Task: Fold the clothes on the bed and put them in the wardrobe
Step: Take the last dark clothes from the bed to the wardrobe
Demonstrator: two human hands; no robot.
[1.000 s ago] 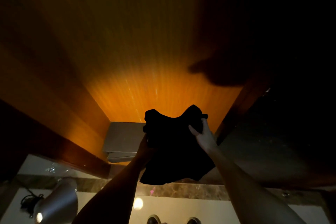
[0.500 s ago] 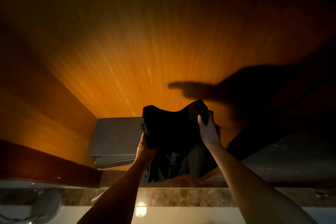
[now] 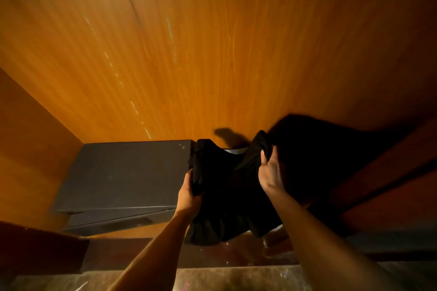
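Observation:
A folded black garment [image 3: 227, 186] hangs between both my hands inside the wooden wardrobe [image 3: 189, 54]. My left hand [image 3: 189, 194] grips its left edge, fingers closed around the cloth. At the right top corner my right hand [image 3: 270, 172] pinches the fabric. The garment is low in the compartment, just right of a dark grey box. Its lower part bunches near the wardrobe's front edge. A sliver of something white [image 3: 233, 150] shows behind the garment's top edge.
A dark grey flat box [image 3: 125, 172] fills the left side of the wardrobe floor. The wardrobe's orange wood back panel rises behind. A dark wooden frame [image 3: 390, 172] bounds the right side. A marble-like ledge [image 3: 236, 276] runs along the bottom.
My view has moved closer into the wardrobe. Both hands have carried the black garment forward and lower, beside the grey box.

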